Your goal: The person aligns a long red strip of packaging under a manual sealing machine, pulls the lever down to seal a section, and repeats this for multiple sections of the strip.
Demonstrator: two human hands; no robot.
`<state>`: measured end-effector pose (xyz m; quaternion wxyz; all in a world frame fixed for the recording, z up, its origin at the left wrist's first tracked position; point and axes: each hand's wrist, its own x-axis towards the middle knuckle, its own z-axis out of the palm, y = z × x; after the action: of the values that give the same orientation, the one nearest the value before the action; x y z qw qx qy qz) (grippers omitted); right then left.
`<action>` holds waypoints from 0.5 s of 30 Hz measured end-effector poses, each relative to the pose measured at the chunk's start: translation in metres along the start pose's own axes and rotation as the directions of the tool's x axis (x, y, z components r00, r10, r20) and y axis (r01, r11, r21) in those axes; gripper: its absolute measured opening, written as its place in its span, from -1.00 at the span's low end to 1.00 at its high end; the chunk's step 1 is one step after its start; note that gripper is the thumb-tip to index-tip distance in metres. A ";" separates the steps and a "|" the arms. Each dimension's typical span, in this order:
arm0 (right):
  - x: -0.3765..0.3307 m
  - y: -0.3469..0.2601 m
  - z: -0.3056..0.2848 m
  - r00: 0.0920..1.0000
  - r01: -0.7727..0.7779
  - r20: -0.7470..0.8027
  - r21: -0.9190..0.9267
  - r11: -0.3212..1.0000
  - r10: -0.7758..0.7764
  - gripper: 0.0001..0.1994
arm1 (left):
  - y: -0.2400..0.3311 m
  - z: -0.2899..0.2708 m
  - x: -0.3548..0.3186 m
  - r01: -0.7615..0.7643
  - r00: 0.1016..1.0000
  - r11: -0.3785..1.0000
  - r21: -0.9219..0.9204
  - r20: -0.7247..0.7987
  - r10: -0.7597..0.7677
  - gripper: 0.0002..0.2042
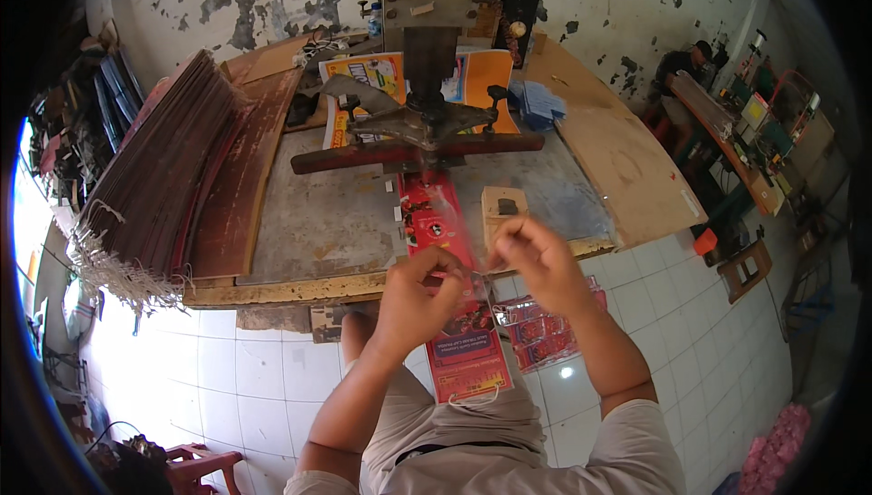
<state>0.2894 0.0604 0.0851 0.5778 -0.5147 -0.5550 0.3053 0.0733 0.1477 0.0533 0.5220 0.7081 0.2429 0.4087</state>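
A long red printed strip (468,354) runs from under the press over the table's front edge onto my lap, with a white cord at its near end. Above it, my left hand (422,293) is closed, thumb against curled fingers; what it pinches is too small to make out. To its right my right hand (538,263) is also raised, its fingertips pinched together, slightly blurred. Anything between them cannot be made out. Just beyond the right hand stands a small wooden block (502,201) with a dark piece on it. The press bar (363,157) spans the strip's far end.
A tall stack of brown boards with frayed white cords (154,168) leans at left. Orange printed sheets (490,77) and blue pieces (538,104) lie behind the press. Red printed packs (545,331) are below the table edge. Another person (686,73) sits at far right.
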 end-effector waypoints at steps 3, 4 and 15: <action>0.036 0.010 -0.045 0.953 0.005 -0.283 -0.345 0.938 -0.109 -0.82 | -0.026 -0.018 0.002 0.032 0.996 0.998 -0.044 -0.082 -0.036 -0.90; 0.050 0.014 -0.065 0.896 0.050 -0.347 -0.539 0.841 -0.276 -0.85 | -0.038 -0.027 0.003 0.007 0.993 0.998 -0.056 -0.121 -0.014 -0.89; 0.092 0.078 -0.103 0.955 0.262 0.286 -0.700 0.664 -0.075 -0.81 | -0.092 -0.095 -0.012 -0.072 0.964 0.997 0.022 -0.255 0.075 -0.89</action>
<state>0.4228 0.1415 0.0576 0.2806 -0.6088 -0.7395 0.0611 -0.0048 0.2208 -0.0252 0.4665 0.6613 0.2843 0.5140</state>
